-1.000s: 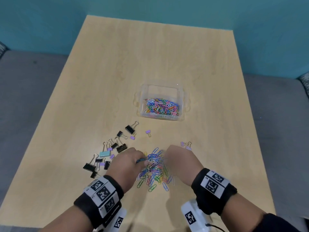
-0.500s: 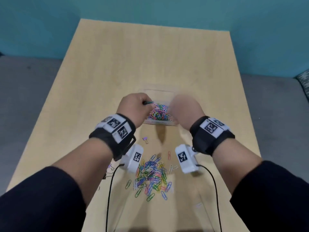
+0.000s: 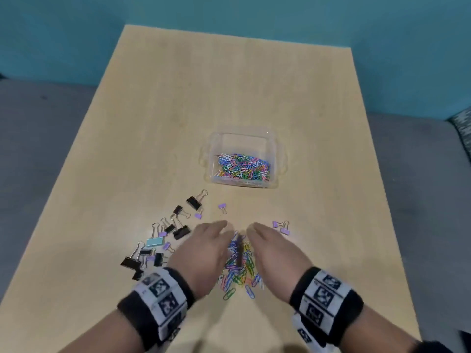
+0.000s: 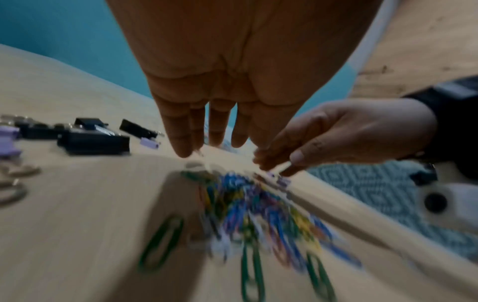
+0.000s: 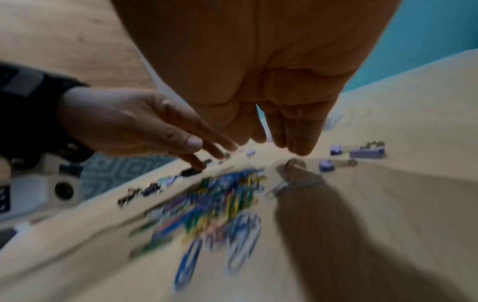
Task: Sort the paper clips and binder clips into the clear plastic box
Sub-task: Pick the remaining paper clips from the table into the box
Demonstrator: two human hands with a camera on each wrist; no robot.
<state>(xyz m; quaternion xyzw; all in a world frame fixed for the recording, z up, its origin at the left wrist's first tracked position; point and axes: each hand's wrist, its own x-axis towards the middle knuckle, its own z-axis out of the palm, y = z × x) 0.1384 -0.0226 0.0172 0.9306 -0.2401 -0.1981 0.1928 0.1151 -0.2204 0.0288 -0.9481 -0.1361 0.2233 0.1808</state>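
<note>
Left hand (image 3: 204, 253) and right hand (image 3: 276, 253) flank the loose paper clip pile (image 3: 239, 266) on the table (image 3: 229, 93), fingers straight and relaxed, holding nothing; binder clips (image 3: 165, 235) scattered left of the pile. Farther off, the clear plastic box (image 3: 243, 157) holds coloured paper clips.

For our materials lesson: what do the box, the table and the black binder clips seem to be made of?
Box: clear, glossy plastic; the clips inside show through its walls.
Table: pale wood-grain top, matte; possibly laminate.
Black binder clips: apparently painted metal bodies with shiny silver wire handles.
</note>
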